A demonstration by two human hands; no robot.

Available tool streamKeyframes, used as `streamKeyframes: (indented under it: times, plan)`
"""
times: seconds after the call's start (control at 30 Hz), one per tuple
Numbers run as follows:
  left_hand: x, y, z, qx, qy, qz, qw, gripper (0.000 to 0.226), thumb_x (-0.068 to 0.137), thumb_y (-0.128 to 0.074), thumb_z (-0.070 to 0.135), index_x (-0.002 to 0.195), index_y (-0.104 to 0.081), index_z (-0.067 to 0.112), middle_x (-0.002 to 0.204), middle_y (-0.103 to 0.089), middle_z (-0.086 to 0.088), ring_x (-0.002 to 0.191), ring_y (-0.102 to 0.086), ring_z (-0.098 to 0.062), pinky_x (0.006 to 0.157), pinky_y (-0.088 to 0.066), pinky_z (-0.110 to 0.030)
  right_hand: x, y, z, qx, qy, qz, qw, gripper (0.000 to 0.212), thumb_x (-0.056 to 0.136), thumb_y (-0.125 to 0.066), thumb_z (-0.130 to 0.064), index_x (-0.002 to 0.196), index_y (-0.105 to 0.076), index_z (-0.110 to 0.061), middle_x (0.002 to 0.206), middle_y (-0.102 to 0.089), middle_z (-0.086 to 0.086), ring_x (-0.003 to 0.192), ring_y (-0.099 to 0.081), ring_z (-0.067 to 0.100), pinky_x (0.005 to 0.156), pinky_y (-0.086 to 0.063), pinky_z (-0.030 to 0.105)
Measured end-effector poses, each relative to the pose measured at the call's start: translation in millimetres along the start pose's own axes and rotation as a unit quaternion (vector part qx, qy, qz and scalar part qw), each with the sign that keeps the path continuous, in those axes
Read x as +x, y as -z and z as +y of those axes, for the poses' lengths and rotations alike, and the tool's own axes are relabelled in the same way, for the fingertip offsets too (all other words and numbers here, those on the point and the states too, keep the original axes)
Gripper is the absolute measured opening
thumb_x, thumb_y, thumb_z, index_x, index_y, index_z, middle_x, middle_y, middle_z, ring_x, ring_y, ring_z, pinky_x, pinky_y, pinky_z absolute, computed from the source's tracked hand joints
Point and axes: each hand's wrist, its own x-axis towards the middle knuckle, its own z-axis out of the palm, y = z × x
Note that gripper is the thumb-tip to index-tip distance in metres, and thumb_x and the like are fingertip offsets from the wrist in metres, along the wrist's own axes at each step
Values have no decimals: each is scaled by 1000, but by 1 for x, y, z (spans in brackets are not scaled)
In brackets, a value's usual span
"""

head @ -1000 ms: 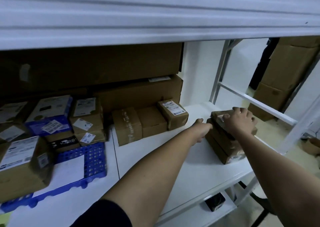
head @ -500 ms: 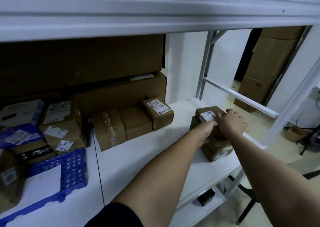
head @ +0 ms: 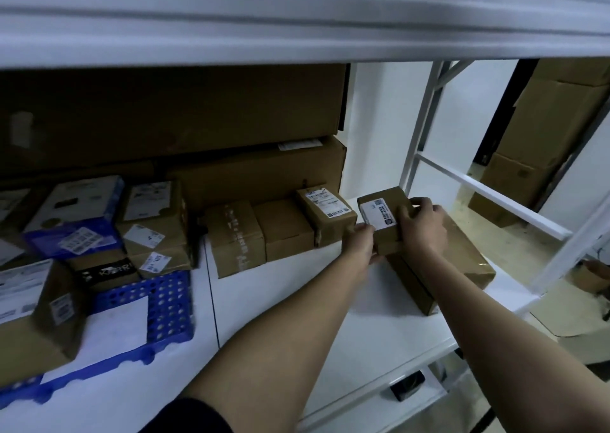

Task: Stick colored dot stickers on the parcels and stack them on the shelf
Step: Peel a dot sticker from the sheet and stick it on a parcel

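Observation:
A small brown parcel [head: 384, 211] with a white label sits on top of a longer brown box [head: 462, 254] at the right end of the white shelf [head: 280, 304]. My left hand [head: 359, 244] grips the small parcel's near left corner. My right hand [head: 421, 224] holds its right side, fingers curled over the top. Three small parcels stand in a row just left of it: one taped [head: 236, 238], one plain [head: 284, 229], one labelled [head: 326, 214]. No dot sticker shows on any parcel.
Large cartons [head: 198, 115] fill the back of the shelf. A blue perforated tray [head: 168, 304] and several labelled parcels [head: 152, 214] occupy the left. The upper shelf edge [head: 297, 30] hangs overhead. A white frame upright [head: 422, 129] and cartons [head: 548, 142] stand at right.
My left hand has come up from the shelf to take the small parcel's left corner. Both hands have shifted that parcel toward the left end of the long box beneath.

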Motion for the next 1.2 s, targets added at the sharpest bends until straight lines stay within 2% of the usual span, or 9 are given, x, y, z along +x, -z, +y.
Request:
streamKeyframes:
  times: [0.1,0.23,0.43,0.53,0.7,0.8,0.93,1.07,1.2]
  plan:
    - [-1,37,7,-11,-15,42,999,27,96,-52,19,123,-49,19,115,-63,-8,96,-63,-23,63,-50,-25,-18,-21,-22,72,13,-22,997,35,94,-47,-38,125,-54,-23,125,-56,8,107,-58,34,90,-49,47]
    - [-11,99,19,3,-58,67,996,21,93,-58,24,110,-49,17,114,-64,-10,89,-63,-20,65,-52,-25,-46,-47,-50,185,31,-95,978,28,94,-48,-30,117,-61,-25,116,-64,4,102,-60,25,90,-50,45]
    - [-52,195,39,43,-136,68,987,58,84,-71,16,134,-41,19,125,-60,-10,81,-69,-17,63,-59,-27,-100,-76,-98,312,86,-193,926,16,95,-55,-17,106,-67,-19,104,-64,-3,101,-58,18,95,-48,35]
    - [-83,237,49,52,-147,69,985,71,84,-70,15,141,-29,26,122,-61,-10,80,-70,-19,65,-60,-30,-130,-85,-122,320,122,-272,899,17,96,-55,-17,107,-67,-15,92,-60,-13,85,-57,6,82,-48,28]
    - [-129,307,73,24,-138,50,989,50,88,-65,19,130,-41,26,103,-70,-8,82,-72,-23,73,-60,-36,-173,-96,-171,305,175,-383,854,14,95,-56,-19,100,-69,-23,98,-68,-3,84,-64,13,71,-51,21]
    - [-153,342,85,20,-127,32,991,37,90,-60,23,125,-46,27,101,-72,-13,83,-71,-28,74,-60,-37,-195,-100,-202,282,190,-443,829,15,95,-57,-24,101,-69,-27,99,-70,-1,82,-66,11,71,-52,21]
    - [-182,380,100,17,-136,36,990,52,92,-56,23,137,-33,34,101,-72,-17,82,-71,-35,66,-60,-36,-221,-107,-243,233,209,-506,804,17,93,-58,-31,105,-70,-26,96,-72,0,81,-68,13,68,-52,21]
    - [-202,407,106,-5,-164,65,984,44,90,-58,24,124,-35,39,96,-74,-12,82,-72,-33,71,-60,-40,-246,-117,-274,231,199,-545,781,13,93,-59,-31,97,-70,-25,90,-72,1,75,-68,12,66,-53,20]
    - [-211,422,113,43,-213,125,968,43,89,-57,37,128,-41,29,101,-72,-11,83,-72,-26,70,-60,-37,-265,-124,-283,217,180,-597,752,38,86,-59,-47,108,-68,-17,95,-72,7,85,-68,19,78,-52,27]
